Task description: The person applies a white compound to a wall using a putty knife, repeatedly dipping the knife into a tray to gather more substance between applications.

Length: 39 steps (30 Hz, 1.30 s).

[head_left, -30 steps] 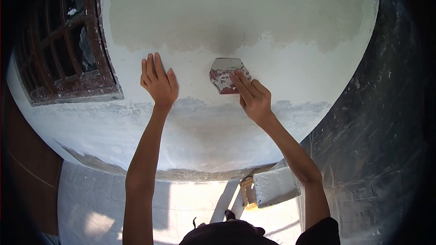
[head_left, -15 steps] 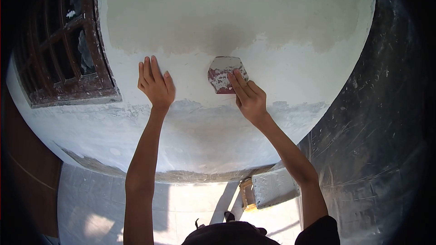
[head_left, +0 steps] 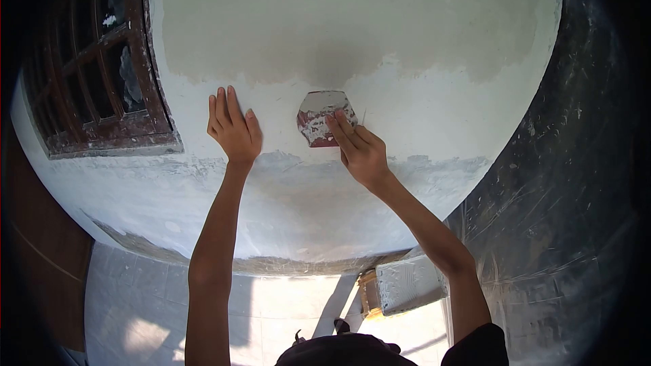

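Note:
My right hand (head_left: 364,152) grips a red putty spreader (head_left: 326,110) smeared with whitish filler, two fingers stretched along its face. The spreader is against the pale wall (head_left: 420,115), just under a greyer, damp-looking coat (head_left: 434,20). The thumb is partly hidden behind the hand. To the left, my left hand (head_left: 234,129) lies against the wall with its fingers up and apart, holding nothing.
A brown wooden window (head_left: 102,95) with dark panes is at the left. Dark sheeting (head_left: 542,176) hangs on the right. Below, a putty-smeared block-shaped container (head_left: 410,281) stands on the sunlit tiled floor (head_left: 285,305).
My right hand and the putty spreader have shifted left and slightly down across the wall. The left hand stays in place on the wall.

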Each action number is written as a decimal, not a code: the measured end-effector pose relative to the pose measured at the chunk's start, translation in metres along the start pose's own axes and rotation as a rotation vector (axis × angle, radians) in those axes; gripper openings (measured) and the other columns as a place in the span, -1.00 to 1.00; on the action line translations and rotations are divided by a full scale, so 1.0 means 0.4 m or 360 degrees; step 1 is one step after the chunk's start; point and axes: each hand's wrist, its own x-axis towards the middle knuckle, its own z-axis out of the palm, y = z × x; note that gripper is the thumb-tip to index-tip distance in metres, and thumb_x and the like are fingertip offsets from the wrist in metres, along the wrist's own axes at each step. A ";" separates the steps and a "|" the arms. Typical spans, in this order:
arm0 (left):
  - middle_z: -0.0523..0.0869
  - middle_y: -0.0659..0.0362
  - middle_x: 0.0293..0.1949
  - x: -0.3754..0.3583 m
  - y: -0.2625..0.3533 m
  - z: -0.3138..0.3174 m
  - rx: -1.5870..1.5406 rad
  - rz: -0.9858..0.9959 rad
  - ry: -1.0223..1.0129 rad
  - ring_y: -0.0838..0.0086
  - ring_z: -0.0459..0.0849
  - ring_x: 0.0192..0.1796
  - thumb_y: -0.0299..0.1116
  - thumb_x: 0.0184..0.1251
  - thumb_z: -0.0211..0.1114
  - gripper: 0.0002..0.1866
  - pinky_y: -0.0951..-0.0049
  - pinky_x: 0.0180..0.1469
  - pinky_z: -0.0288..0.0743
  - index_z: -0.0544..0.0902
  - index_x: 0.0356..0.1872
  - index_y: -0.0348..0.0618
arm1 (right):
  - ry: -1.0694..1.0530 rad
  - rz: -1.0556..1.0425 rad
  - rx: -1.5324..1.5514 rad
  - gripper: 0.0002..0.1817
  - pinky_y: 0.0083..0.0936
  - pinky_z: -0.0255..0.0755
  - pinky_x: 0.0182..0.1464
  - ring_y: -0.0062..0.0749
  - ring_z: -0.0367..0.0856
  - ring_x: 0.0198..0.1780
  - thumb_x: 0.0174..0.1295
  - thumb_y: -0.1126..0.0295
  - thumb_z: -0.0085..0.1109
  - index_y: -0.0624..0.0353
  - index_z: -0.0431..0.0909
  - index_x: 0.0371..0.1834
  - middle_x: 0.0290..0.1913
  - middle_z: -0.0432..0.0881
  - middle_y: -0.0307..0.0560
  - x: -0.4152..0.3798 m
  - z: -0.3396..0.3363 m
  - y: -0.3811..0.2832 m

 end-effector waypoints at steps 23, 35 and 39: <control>0.34 0.01 0.41 0.002 -0.001 0.005 -0.0030 -0.0002 0.0014 0.14 0.18 0.49 -0.18 0.51 -0.13 -0.46 0.17 0.33 0.01 0.34 0.43 -0.18 | 0.0037 0.1057 0.0757 -0.85 -0.65 0.37 -0.49 -0.57 0.49 -0.60 0.34 0.43 0.22 0.27 0.57 -0.12 -0.45 0.67 -0.09 0.191 -0.024 0.049; 0.24 0.00 0.46 -0.006 -0.005 0.006 -0.0057 -0.0036 -0.0078 0.06 0.12 0.51 -0.21 0.48 -0.13 -0.42 0.05 0.39 -0.06 0.25 0.47 -0.19 | 0.0648 0.1658 0.1002 -0.77 -0.62 0.29 -0.48 -0.67 0.39 -0.55 0.38 0.29 0.22 0.25 0.58 -0.12 -0.40 0.66 -0.23 0.163 -0.071 0.091; 0.24 -0.01 0.46 -0.005 -0.006 0.004 -0.0068 -0.0008 -0.0076 0.06 0.11 0.51 -0.21 0.48 -0.13 -0.42 0.04 0.39 -0.06 0.25 0.47 -0.19 | 0.0229 0.1071 0.0674 -0.86 -0.55 0.20 -0.59 -0.53 0.29 -0.70 0.31 0.43 0.23 0.26 0.55 -0.16 -0.55 0.60 -0.06 0.204 -0.005 0.039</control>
